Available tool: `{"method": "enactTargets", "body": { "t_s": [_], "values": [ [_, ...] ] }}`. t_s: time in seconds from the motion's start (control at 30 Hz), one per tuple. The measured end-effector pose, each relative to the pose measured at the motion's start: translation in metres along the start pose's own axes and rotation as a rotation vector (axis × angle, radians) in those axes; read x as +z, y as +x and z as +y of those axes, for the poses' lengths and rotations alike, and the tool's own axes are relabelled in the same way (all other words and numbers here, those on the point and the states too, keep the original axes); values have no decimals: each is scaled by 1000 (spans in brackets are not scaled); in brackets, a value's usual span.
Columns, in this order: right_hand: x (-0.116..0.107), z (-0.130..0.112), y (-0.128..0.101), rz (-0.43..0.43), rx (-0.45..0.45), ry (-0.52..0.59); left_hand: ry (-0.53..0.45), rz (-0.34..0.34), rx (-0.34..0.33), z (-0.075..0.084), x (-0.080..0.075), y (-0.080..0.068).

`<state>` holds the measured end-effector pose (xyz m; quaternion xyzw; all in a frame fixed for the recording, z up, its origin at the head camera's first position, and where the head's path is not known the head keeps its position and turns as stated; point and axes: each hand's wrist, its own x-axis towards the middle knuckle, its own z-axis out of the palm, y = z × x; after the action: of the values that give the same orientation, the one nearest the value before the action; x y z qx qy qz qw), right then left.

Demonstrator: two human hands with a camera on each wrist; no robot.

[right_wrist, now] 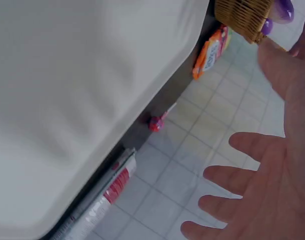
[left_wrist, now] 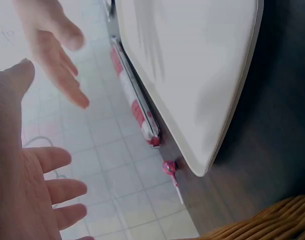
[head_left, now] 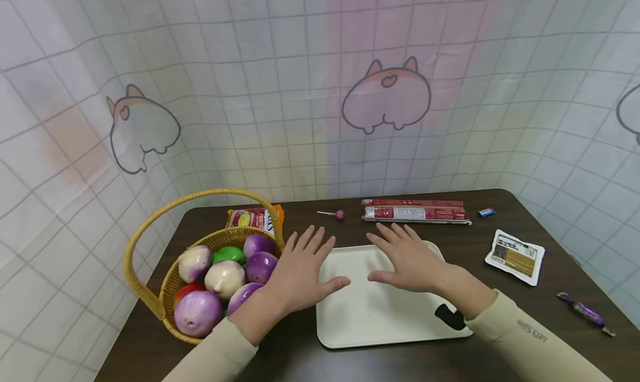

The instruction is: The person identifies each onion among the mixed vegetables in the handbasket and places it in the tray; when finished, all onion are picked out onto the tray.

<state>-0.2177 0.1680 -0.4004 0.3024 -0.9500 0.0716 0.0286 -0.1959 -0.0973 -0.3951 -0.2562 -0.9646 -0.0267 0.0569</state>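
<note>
Both hands hover with fingers spread and hold nothing. My left hand (head_left: 302, 274) is above the left edge of a white tray (head_left: 370, 315), beside a wicker basket (head_left: 167, 293). Over the tray's right half is my right hand (head_left: 412, 262), its thumb pointing toward the left thumb. The basket has a tall handle and holds purple-and-white onions (head_left: 198, 313), a green item (head_left: 229, 255) and a red one, partly hidden. In the left wrist view the tray (left_wrist: 192, 75) lies beyond the hand. The right wrist view shows the right hand's spread fingers beside the tray (right_wrist: 67, 100).
Behind the tray lie a lollipop (head_left: 340, 215) and long red packets (head_left: 415, 212). An orange-and-red snack bag (head_left: 255, 218) stands behind the basket. To the right are a small blue-and-red wrapped piece (head_left: 486, 212), a white-and-gold pouch (head_left: 515, 257) and a purple wrapped candy (head_left: 587, 313).
</note>
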Motion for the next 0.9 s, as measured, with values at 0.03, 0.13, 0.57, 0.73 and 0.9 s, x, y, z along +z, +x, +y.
{"method": "enactTargets", "body": {
  "t_s": [0.03,0.13,0.57,0.73,0.9],
  "values": [
    [2,-1,-1,24,-8,13,-15,7,6,1,0,-2],
    [8,-5,-3,83,-23,48,-51,45,24,3,0,-10],
    [36,-32,-5,212,-60,191,-244,547,50,-23,-5,-60],
    [43,-49,0,188,-93,288,-294,824,14,-46,-9,-78],
    [47,-62,4,176,-104,365,-347,1179,-13,-68,-18,-90]
  ]
}}
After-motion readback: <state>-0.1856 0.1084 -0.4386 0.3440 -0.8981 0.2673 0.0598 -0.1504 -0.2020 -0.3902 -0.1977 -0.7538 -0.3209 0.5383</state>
